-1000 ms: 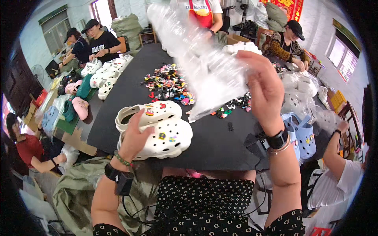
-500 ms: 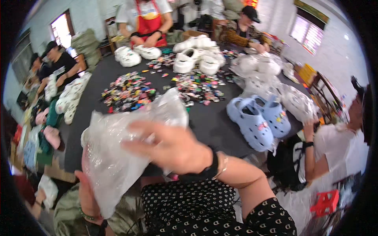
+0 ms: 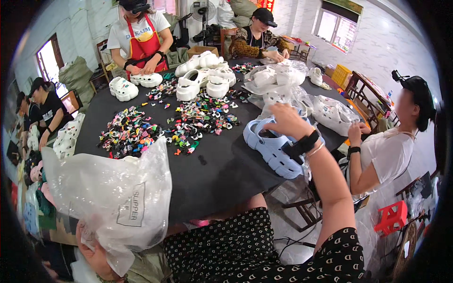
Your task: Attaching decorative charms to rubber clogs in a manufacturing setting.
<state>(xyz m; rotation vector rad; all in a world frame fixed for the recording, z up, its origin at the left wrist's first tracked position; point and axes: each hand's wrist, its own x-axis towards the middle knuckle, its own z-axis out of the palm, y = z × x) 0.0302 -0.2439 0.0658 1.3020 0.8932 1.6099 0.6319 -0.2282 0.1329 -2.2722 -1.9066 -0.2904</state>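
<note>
At the lower left my left hand (image 3: pixel 94 254) grips the bottom of a translucent plastic bag (image 3: pixel 108 188) with dark print on its front. The bag stands puffed up over the table's near edge, its fingers-side partly veiling my hand. My right arm stretches far to the right, and my right hand (image 3: pixel 289 121) is at the pair of light blue clogs (image 3: pixel 269 153), thumb and fingers apart. Part of the clogs is hidden behind that hand and its dark wristband. Whether the fingertips touch them I cannot tell.
Heaps of colourful shoe charms (image 3: pixel 130 129) cover the middle of the dark table (image 3: pixel 212 184). White clogs (image 3: pixel 203 78) stand behind them, and bagged white clogs (image 3: pixel 330 113) lie at the right. Co-workers sit or stand around the table. A red stool (image 3: pixel 391 218) is on the floor.
My right hand has left the plastic bag and moved right to the blue clogs. The bag, still in my left hand, is more spread out. The view has shifted.
</note>
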